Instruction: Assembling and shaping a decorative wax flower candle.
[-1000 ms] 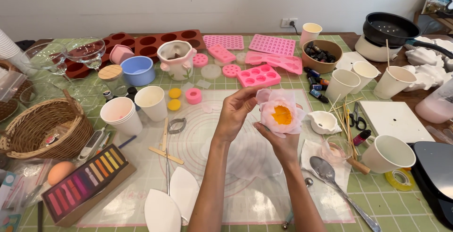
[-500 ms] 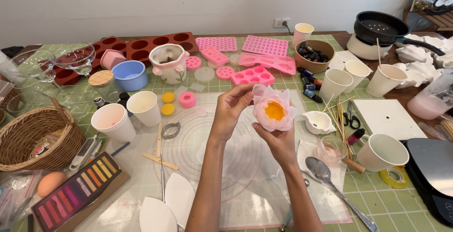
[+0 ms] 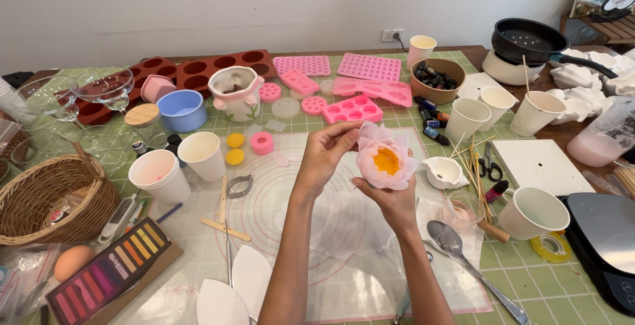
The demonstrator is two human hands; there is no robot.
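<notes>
We cradle the pink flower candle (image 3: 385, 161) in our right hand (image 3: 391, 201), above the round silicone mat (image 3: 278, 193); left hand (image 3: 324, 153) pinches an outer petal. Yellow centre set, petals mostly on, shaping seemingly remains.

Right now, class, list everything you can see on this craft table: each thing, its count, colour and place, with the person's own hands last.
flower: one, pale pink with orange centre, held above the mat
wicker basket: one, brown, far left
paper cups: several, white, left and right of the mat
silicone moulds: several, pink, back centre
round-cavity mould: one, dark red, back left
bowl: one, blue, back left
pan: one, black, back right
spoon: one, metal, right of the mat
colour palette: one, many colours, front left
egg: one, tan, front left
tape roll: one, yellow, front right
left hand: grip on the flower's petals
right hand: cradles the flower from below
</notes>
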